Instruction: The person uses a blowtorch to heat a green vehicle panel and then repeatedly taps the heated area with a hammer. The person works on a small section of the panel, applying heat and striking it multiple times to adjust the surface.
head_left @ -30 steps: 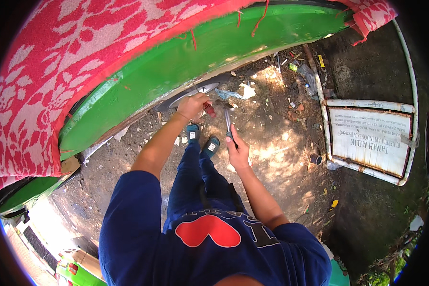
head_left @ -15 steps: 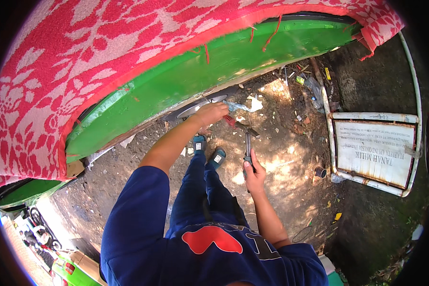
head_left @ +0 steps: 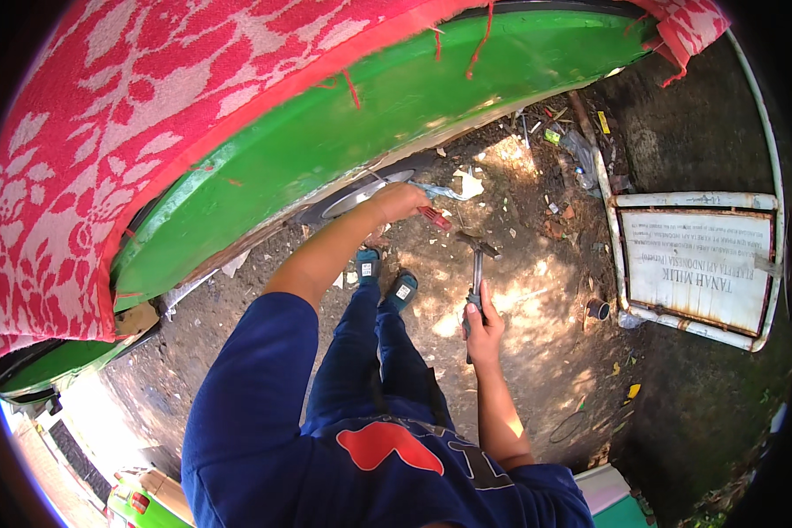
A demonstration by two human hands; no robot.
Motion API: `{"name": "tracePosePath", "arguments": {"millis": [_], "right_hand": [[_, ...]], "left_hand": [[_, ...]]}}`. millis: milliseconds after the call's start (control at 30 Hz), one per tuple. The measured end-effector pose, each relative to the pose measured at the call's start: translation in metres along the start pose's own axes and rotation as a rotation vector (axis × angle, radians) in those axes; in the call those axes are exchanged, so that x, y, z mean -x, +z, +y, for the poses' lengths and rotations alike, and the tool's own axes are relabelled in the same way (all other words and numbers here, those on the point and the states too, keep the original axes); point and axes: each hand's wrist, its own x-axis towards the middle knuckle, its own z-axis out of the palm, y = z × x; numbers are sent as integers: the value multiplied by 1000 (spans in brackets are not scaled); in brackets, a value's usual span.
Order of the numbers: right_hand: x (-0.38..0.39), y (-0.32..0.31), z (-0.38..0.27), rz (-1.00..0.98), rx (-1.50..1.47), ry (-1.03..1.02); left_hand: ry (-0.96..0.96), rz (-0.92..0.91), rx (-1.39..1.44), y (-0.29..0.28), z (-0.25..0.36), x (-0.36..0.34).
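Observation:
My left hand (head_left: 400, 202) is closed around a screwdriver-like tool with a red handle (head_left: 433, 216). Its thin shaft seems to come out on the far side of the hand, pointing at the lower edge of a green car body panel (head_left: 308, 150). In my right hand (head_left: 484, 327) is a hammer (head_left: 477, 268), gripped by its dark handle with the thumb along it. The hammer head is just beyond the butt of the red handle, with a small gap between them. A wheel (head_left: 352, 201) lies partly hidden behind my left forearm, beneath the panel.
A red and pink patterned blanket (head_left: 150, 132) drapes over the car. On the right a rusty white metal frame holds a signboard (head_left: 695, 264). Plastic scraps (head_left: 581, 158) and debris litter the dirt ground. Part of another green vehicle (head_left: 141, 506) shows at lower left.
The hammer and my right hand have shifted slightly right and nearer to me, so the hammer head has drawn away from the red handle. My left hand keeps its grip on the tool.

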Motion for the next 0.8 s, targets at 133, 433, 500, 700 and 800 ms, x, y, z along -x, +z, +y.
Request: {"name": "tracePosePath", "arguments": {"millis": [133,433,500,700,800], "right_hand": [[3,-5,8,1,25,7],[-4,0,8,-12,-17,12],[-7,1,7,-21,-17,14],[-10,3,-1,-8,-60,64],[-11,7,-2,-16,-64,83]], "left_hand": [[-153,-40,-18,-10,11,-1],[-36,37,-39,-10,10,1],[-24,43,-39,-13,9,-1],[11,-25,-27,-3,-1,12],[79,-19,-45,4,-11,23]]}}
